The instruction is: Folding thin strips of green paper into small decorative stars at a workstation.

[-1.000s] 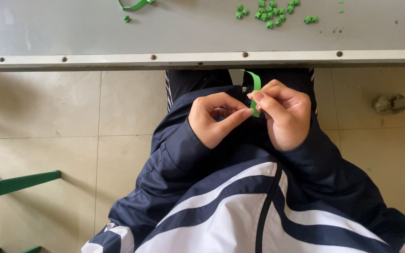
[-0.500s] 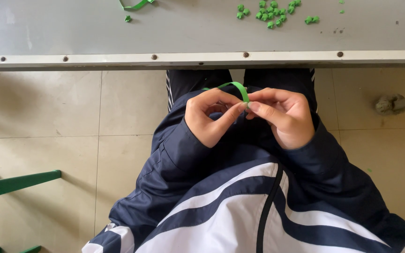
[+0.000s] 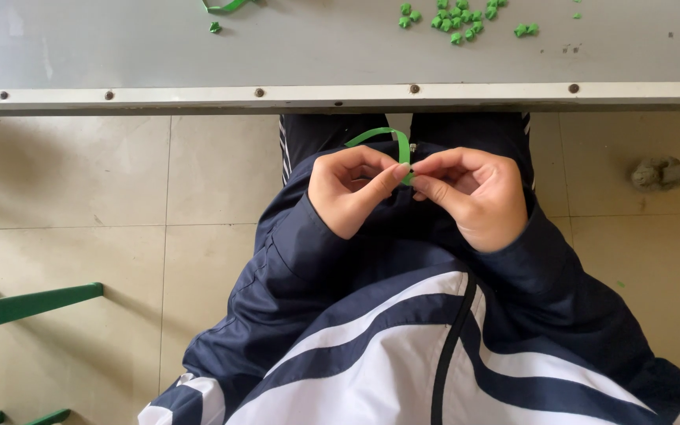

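Strip [image 3: 379, 135] — green, now arched over left hand [image 3: 352, 189], pinched w/ right hand [image 3: 466, 193] fingertips — earlier upright.

Plain workroom, grey riveted metal table [image 3: 198, 55], tiled floor [image 3: 120, 197], green bench [image 3: 29, 303]

matt green paper strip [image 3: 379, 135], metal table [image 3: 120, 55] (dull grey)

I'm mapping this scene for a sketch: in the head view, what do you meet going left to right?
Green bar → left hand → green strip → right hand → grey pipe.
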